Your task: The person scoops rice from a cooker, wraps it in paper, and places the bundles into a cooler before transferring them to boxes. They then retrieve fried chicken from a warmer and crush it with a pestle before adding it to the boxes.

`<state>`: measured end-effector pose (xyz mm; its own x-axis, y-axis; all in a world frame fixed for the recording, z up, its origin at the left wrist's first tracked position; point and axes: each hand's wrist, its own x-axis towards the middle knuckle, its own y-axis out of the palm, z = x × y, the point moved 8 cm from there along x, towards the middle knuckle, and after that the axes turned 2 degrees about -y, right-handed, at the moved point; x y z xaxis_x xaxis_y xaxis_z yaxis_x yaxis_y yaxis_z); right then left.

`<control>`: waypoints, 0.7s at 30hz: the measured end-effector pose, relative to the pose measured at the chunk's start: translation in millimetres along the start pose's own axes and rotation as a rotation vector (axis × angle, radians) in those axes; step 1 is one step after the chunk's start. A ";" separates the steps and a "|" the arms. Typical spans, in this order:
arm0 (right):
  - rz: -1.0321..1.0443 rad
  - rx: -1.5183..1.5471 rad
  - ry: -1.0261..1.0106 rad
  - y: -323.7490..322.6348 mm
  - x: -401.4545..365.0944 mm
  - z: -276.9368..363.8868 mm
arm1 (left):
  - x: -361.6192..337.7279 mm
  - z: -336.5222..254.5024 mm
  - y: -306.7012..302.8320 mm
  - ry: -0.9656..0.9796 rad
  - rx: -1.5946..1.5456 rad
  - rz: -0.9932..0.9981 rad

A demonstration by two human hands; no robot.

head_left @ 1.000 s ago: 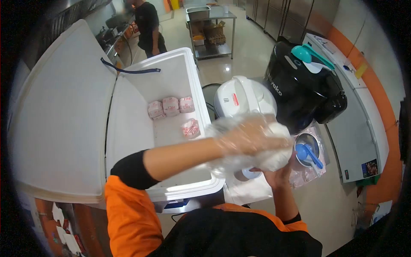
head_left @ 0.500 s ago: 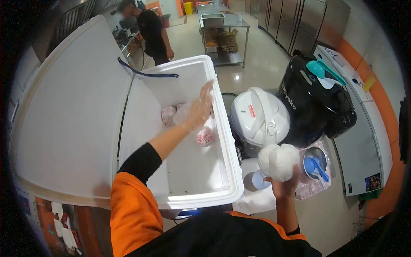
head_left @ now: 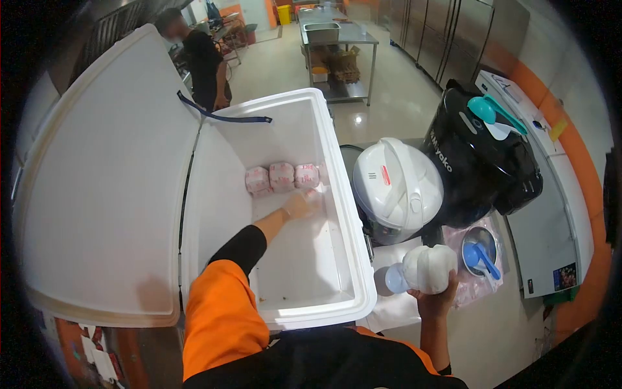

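Note:
My left hand [head_left: 299,205], in a clear plastic glove, reaches down into a large white cooler box [head_left: 359,272]. Its blurred fingers close over a paper-wrapped packet, of which only a reddish bit shows. Just beyond, three round packets in white paper with red print stand in a row: a left one [head_left: 258,181], a middle one [head_left: 282,176] and a right one [head_left: 306,175]. Outside the box, my right hand [head_left: 437,301] holds a rounded, lobed white bundle [head_left: 429,269] from below. A pale blue round piece [head_left: 396,277] lies beside the bundle.
The raised cooler lid [head_left: 103,181] stands left, with a dark strap [head_left: 223,117]. To the right are a white rice cooker [head_left: 398,188], a black Miyako appliance [head_left: 463,155] with teal scoops, and a metal bowl [head_left: 479,249] holding a blue scoop. A person [head_left: 206,68] stands beyond.
My left hand has moved down from the box's right wall onto the nearer packet. The packets beyond it now show in a row. My right hand has lowered slightly with the white bundle.

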<state>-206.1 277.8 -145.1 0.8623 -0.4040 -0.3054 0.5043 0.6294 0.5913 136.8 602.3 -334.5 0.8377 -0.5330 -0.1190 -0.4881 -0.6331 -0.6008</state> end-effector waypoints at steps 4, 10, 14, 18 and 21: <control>-0.036 -0.021 -0.007 -8.5 0.8 3.7 | -43.8 -70.9 -21.7 -0.500 -1.062 0.144; -0.033 -0.004 -0.032 -5.2 -3.8 5.5 | -33.9 -116.3 -59.8 -0.325 -0.775 -0.194; -0.048 -0.061 -0.046 -4.1 -3.7 5.2 | 36.8 -55.3 -85.9 0.084 0.506 -0.174; -0.139 -0.121 -0.041 -8.0 -6.4 2.3 | 73.2 -59.5 -92.2 0.218 0.308 0.036; -0.126 -0.148 -0.012 -5.2 -11.2 1.3 | 76.5 -56.2 -106.5 0.071 0.078 -0.066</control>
<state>-218.5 278.2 -143.8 0.7916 -0.4933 -0.3607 0.6105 0.6633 0.4327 239.1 597.4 -235.3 0.8465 -0.5320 -0.0226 -0.4098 -0.6239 -0.6654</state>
